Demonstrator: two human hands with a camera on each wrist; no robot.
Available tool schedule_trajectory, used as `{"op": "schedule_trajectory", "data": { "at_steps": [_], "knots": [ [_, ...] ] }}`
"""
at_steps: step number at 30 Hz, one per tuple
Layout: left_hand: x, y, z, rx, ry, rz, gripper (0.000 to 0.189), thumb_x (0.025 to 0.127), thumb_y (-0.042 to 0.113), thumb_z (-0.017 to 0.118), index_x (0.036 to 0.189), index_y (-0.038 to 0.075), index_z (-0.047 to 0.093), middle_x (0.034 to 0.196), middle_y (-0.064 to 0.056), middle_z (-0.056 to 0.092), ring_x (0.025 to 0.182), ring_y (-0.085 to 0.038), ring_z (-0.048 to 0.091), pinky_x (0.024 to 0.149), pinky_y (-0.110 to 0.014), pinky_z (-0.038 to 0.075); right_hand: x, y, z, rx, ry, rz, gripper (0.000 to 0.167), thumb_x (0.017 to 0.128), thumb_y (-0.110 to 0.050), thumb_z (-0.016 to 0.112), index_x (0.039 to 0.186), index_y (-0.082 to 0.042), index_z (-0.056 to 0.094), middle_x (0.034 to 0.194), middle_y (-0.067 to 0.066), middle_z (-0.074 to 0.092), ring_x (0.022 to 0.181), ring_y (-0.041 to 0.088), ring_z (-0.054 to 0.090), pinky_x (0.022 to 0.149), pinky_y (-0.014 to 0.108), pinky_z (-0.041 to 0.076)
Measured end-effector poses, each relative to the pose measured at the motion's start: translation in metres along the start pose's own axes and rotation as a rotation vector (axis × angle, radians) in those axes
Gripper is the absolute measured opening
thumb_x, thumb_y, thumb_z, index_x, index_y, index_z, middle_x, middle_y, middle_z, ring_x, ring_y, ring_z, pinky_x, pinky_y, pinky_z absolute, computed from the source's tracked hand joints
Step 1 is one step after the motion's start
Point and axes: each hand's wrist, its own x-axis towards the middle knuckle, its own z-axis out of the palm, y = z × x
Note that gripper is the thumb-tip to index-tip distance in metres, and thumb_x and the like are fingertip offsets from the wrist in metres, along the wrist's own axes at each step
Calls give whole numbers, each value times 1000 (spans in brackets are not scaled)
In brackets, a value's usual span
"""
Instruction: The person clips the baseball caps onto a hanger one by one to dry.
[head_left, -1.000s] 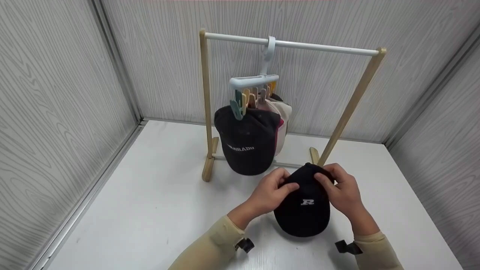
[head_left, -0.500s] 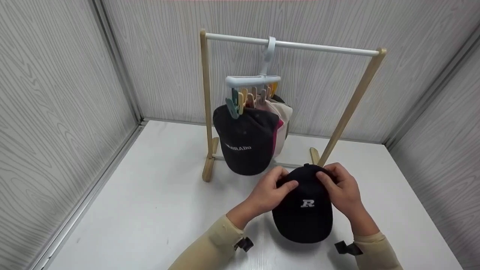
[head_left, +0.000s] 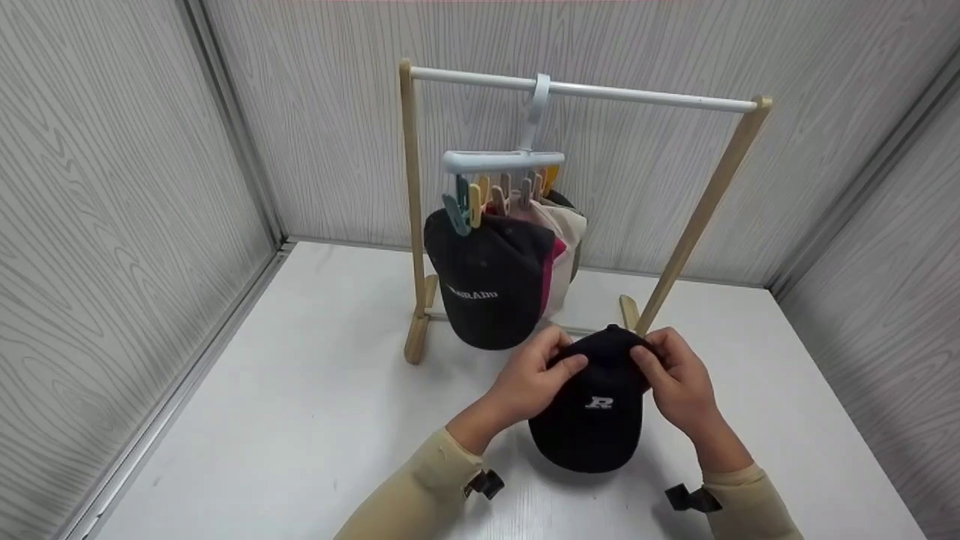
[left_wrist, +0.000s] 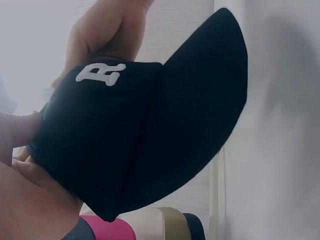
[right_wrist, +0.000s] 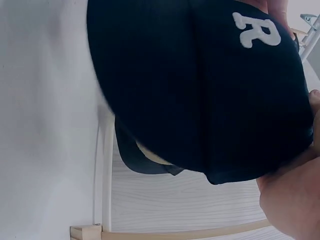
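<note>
A black baseball cap (head_left: 592,431) with a white letter R is held up in front of the rack, brim pointing down toward the table. My left hand (head_left: 529,379) pinches its crown on the left side, thumb on the front and fingers behind. On the other side my right hand (head_left: 681,379) grips the crown the same way. In the left wrist view the cap (left_wrist: 145,115) spreads its brim to the right, clear of the white surface. The right wrist view shows the cap (right_wrist: 240,95) from its other side. Fingers behind the crown are hidden.
A rack with wooden legs (head_left: 694,214) and a white rod (head_left: 645,95) stands at the back. From it hangs a pale blue clip hanger (head_left: 495,160). Clothespins (head_left: 474,204) hold a dark lettered cap (head_left: 487,277), a cream cap (head_left: 561,262) and more behind. Panel walls surround the white table (head_left: 300,420).
Both hands keep hold of the black cap, which has shifted slightly left and tilted. The hanger has turned a little on the rod, swinging its caps slightly left.
</note>
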Motion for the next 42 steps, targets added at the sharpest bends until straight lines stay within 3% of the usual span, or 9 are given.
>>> {"op": "schedule_trajectory", "data": {
  "at_steps": [7,12,15,21,25,30,36,42],
  "knots": [
    [2,1,-3,-148,-45,-5,21,109,16,73,103,2,58,75,7,57,73,-7,58,71,-26,47,1,4,3,3,39,-45,10,104,12,67,101,4,62,73,-5,61,55,6,53,50,21,44],
    [2,1,-5,-267,-65,-40,20,109,10,73,104,-1,57,81,4,64,76,-8,62,72,-25,51,2,6,7,-1,74,-110,14,100,17,70,102,4,64,75,-5,61,60,5,52,55,22,43],
    [2,2,-8,-245,-63,-30,20,107,10,74,103,-2,58,79,5,62,75,-8,60,70,-25,49,2,7,8,5,89,-132,17,97,20,71,102,5,64,75,-4,61,62,5,52,57,22,42],
    [2,4,-16,-167,-67,20,20,105,9,77,99,0,60,73,7,54,69,-7,53,66,-26,43,0,1,10,22,101,-97,14,99,17,71,102,5,63,75,-7,61,61,5,52,55,22,43],
    [2,8,-22,-180,-73,35,21,104,10,78,99,0,61,75,7,54,70,-8,53,66,-26,43,-1,-3,11,81,94,-111,12,101,19,67,104,9,61,78,-6,62,61,5,53,53,21,44],
    [0,16,-31,-197,-95,62,21,105,11,77,101,0,61,77,7,53,71,-10,53,67,-27,44,-1,-9,10,112,86,-129,13,101,20,65,110,11,62,84,-3,67,68,7,58,60,20,47],
    [1,21,-42,-197,-114,90,19,105,9,76,102,-2,61,80,5,58,75,-12,57,70,-27,46,2,-17,12,95,63,-37,16,101,15,69,117,11,69,92,-1,74,78,9,66,69,21,53],
    [1,24,-57,-173,-112,130,20,105,9,76,101,-2,60,78,5,54,71,-13,54,67,-28,44,10,-26,18,121,55,42,7,102,10,73,109,11,73,90,-1,76,78,10,68,69,22,55]
  ]
}}
